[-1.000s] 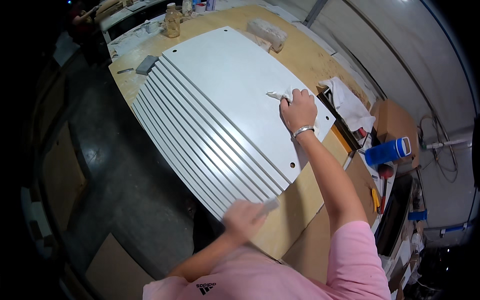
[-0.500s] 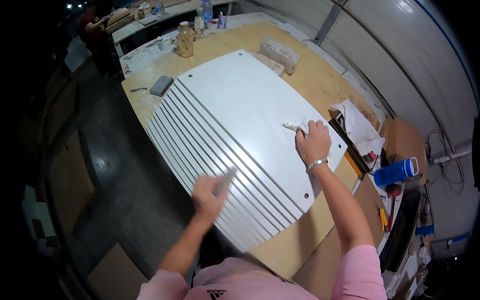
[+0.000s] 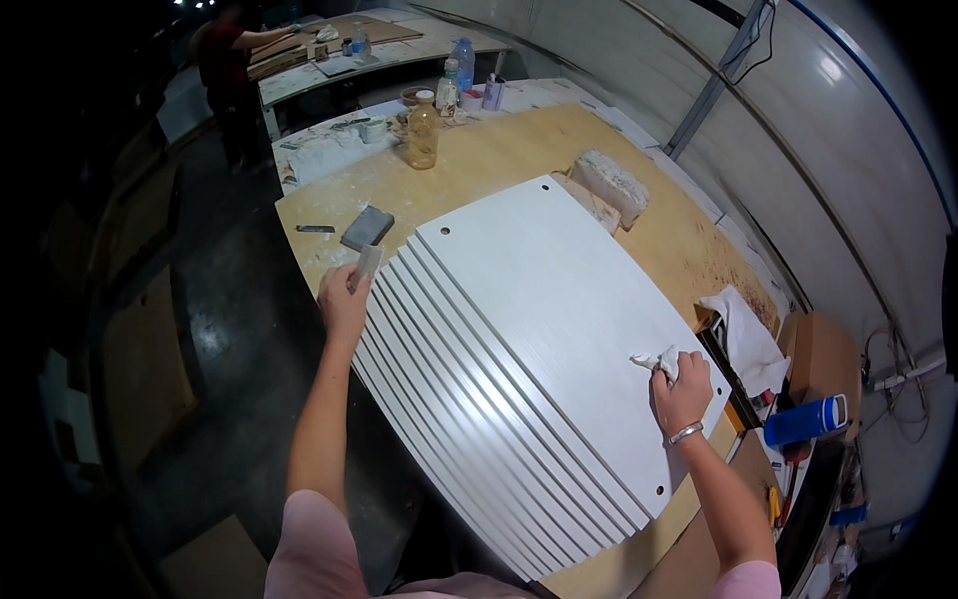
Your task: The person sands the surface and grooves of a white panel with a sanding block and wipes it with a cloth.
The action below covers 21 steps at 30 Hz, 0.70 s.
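Note:
A fanned stack of white panels (image 3: 544,299) lies across the work table, the top one with a dark hole near each corner. At the stack's far left edge, my left hand (image 3: 344,309) pinches a thin, flat grey piece (image 3: 368,264), whose kind I cannot make out. My right hand (image 3: 684,391), with a silvery band at the wrist, is closed round a crumpled white cloth (image 3: 657,360) on the top panel's right side. Just beyond my left hand, a grey block (image 3: 367,228) rests on the tan table (image 3: 509,145), beside a small dark flat strip (image 3: 315,230).
A jar of yellowish liquid (image 3: 422,135) and several bottles stand at the back. A whitish, stained block (image 3: 611,186) sits behind the stack. To the right are a white rag (image 3: 743,334), a blue bottle (image 3: 801,420) and a cardboard box (image 3: 826,364). Another person (image 3: 225,70) stands far left.
My left hand has moved forward and left with the grey piece, from over the panel edges to the stack's far left. My right hand still holds the cloth. The whole view has shifted.

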Available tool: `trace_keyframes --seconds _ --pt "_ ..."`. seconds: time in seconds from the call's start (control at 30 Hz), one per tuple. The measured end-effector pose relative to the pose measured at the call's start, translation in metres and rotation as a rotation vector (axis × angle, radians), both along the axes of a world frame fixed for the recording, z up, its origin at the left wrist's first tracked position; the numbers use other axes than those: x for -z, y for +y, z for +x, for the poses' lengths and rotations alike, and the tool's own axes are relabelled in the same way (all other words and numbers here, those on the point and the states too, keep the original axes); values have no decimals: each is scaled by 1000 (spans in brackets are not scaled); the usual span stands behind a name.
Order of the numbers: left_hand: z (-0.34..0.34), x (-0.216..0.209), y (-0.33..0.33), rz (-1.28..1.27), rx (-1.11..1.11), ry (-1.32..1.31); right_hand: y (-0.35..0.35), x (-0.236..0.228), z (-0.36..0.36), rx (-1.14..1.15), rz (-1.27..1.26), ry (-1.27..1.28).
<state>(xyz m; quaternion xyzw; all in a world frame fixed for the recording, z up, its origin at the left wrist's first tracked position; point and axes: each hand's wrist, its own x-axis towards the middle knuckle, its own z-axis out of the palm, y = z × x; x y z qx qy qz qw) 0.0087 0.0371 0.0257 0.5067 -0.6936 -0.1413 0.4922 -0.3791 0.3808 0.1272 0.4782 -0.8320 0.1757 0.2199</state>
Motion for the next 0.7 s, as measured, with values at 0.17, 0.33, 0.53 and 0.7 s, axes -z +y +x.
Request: trace_keyframes --seconds 0.17,0.33,0.53,0.7 --pt "6 -11 1 101 -33 114 4 -1 -3 39 19 -20" --pt "9 3 12 102 48 16 4 0 -3 15 -4 -4" --pt "18 -13 18 84 0 27 0 1 0 -5 -16 17" --pt "11 5 129 99 188 35 1 0 -1 -3 -11 14"
